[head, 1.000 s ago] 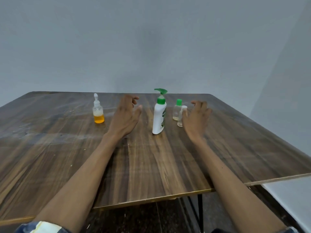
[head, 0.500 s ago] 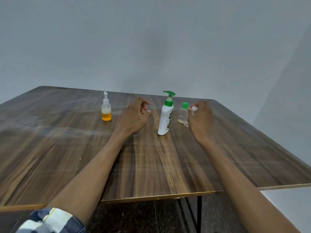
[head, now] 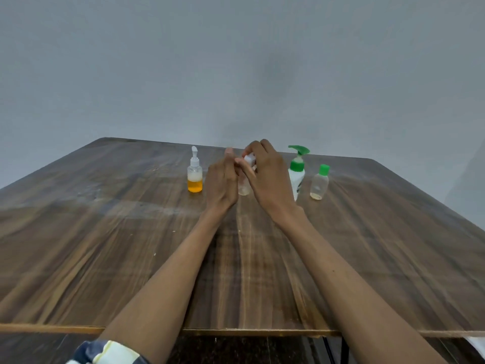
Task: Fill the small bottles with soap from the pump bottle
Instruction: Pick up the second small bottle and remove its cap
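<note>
Left of hands: orange-filled bottle (head: 194, 174) on worktop (head: 105, 232).
Right of hands: pump bottle (head: 297, 172), green-capped bottle (head: 319, 182).
Between hands: small clear bottle (head: 244, 185); left hand (head: 221, 183) grips its body, right hand (head: 267, 174) pinches its white cap (head: 250, 158).

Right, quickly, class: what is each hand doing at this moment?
Left hand: fingers curled round the body of the small clear bottle, holding it.
Right hand: fingertips pinching the bottle's white cap.
</note>
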